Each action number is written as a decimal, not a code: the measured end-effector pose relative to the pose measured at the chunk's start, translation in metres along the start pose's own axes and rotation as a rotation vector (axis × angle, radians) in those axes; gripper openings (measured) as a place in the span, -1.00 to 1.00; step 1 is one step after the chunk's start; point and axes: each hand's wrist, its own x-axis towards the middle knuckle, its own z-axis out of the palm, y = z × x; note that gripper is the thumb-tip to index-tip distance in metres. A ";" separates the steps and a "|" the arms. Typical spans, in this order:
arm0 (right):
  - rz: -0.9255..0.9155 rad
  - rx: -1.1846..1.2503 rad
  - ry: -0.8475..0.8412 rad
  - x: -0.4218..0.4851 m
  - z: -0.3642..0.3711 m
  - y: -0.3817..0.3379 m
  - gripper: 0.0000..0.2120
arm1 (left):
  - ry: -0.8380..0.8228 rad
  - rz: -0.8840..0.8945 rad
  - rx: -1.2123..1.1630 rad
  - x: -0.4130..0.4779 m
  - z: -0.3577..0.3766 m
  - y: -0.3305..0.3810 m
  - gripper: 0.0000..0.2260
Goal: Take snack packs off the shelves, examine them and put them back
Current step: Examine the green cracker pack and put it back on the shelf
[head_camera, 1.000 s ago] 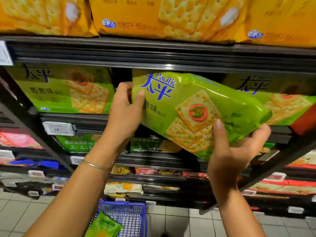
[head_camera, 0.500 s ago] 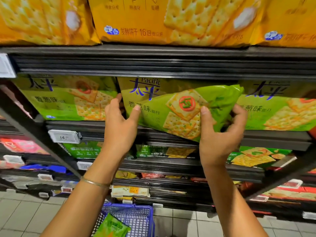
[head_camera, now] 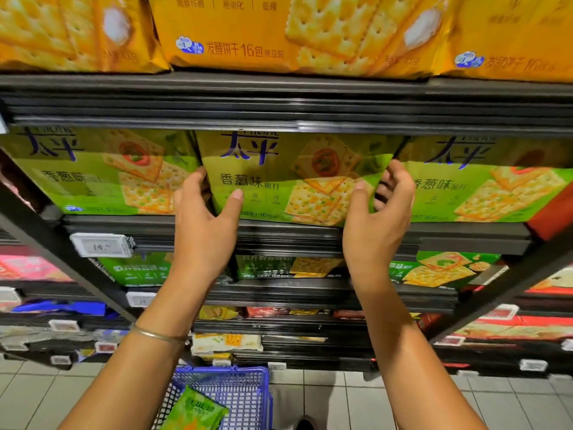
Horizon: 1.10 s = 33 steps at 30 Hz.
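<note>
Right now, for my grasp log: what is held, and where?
The middle green cracker pack, by its side edges: left hand on the left, right hand on the right.

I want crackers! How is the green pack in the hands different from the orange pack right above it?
The glossy green plastic cracker pack stands one shelf below the glossy orange plastic cracker pack. The left hand and right hand hold the green pack's sides; nobody touches the orange pack. Both show square crackers.

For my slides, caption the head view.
Left hand and right hand grip a green cracker pack on the shelf between matching packs.
</note>
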 end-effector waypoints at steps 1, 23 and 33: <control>0.009 0.010 -0.006 0.000 -0.001 0.000 -0.57 | -0.002 0.004 0.009 0.000 0.001 0.000 -0.43; 0.193 0.319 -0.308 0.006 -0.006 0.004 -0.30 | 0.006 0.006 0.027 -0.017 0.014 0.005 -0.32; 0.369 0.435 -0.182 -0.004 -0.027 0.017 -0.61 | 0.067 -0.204 -0.358 -0.019 0.004 -0.009 -0.45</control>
